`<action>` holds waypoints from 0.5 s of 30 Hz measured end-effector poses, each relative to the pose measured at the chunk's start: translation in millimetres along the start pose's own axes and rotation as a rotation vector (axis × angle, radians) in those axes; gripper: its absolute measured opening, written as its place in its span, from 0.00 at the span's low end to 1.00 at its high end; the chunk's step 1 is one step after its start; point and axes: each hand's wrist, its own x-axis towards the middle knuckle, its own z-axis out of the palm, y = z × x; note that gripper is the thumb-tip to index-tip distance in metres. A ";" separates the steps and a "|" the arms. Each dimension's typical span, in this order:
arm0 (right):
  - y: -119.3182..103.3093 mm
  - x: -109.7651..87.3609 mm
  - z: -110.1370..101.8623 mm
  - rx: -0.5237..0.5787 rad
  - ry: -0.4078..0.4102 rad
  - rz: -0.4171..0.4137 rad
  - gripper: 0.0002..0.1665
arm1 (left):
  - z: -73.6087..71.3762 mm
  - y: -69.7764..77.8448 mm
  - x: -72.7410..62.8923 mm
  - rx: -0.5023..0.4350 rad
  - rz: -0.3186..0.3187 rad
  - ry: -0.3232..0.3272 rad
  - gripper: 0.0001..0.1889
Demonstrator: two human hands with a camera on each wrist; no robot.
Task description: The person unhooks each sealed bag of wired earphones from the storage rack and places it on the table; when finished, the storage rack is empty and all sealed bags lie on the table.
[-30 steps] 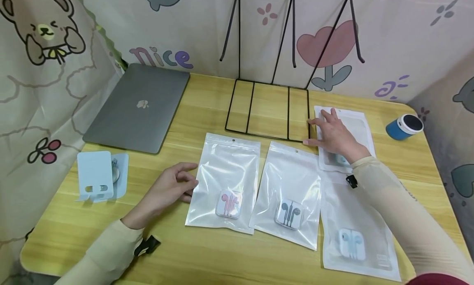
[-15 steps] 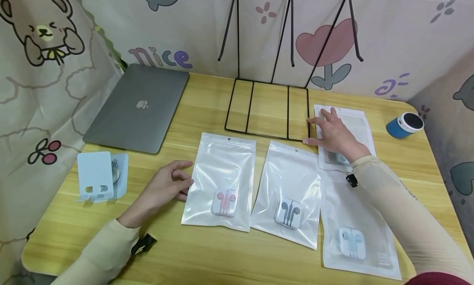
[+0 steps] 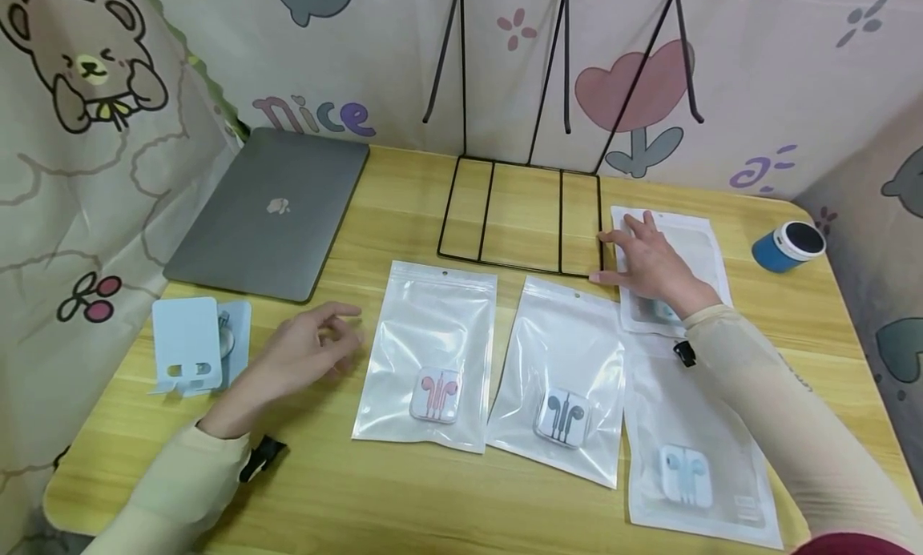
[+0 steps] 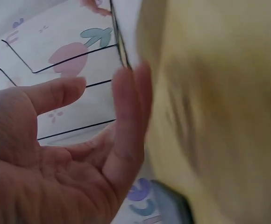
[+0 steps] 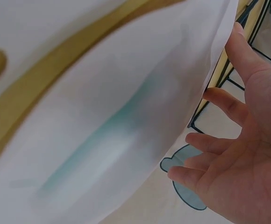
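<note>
My left hand [image 3: 310,348] hovers over the table, fingers loosely bent and holding nothing, just left of a clear zip bag [image 3: 436,323] containing a case of pink earphones [image 3: 436,395]. Beside that bag lies a second bag [image 3: 566,339] with dark grey earphones [image 3: 562,416]. My right hand [image 3: 652,263] rests on a white bag [image 3: 695,255] at the back right, fingers spread, thumb and index by the black wire rack [image 3: 521,215]. The item in that bag is mostly hidden. Below it, another bag [image 3: 710,427] contains pale blue earphones [image 3: 686,476].
A closed grey laptop [image 3: 270,211] lies at the back left. In front of it stands a light blue folding stand [image 3: 186,343]. A blue cylinder with a black top [image 3: 787,246] stands at the right edge. Patterned cloth [image 3: 433,42] hangs behind the table.
The bag with pink earphones has shifted slightly left and straightened. My left hand has then drawn away from its edge to the left. The right hand has stayed in place.
</note>
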 end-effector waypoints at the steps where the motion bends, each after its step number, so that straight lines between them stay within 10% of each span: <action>1: -0.1 -0.1 0.2 0.002 0.000 -0.001 0.44 | -2.5 2.7 0.5 0.061 0.022 0.028 0.27; 6: 0.6 -0.9 -1.0 0.003 -0.004 -0.005 0.44 | -6.9 17.4 9.5 0.238 0.141 0.111 0.25; 15: -1.5 0.7 -1.9 0.012 -0.021 -0.006 0.45 | 9.1 59.9 51.5 0.263 0.285 0.133 0.24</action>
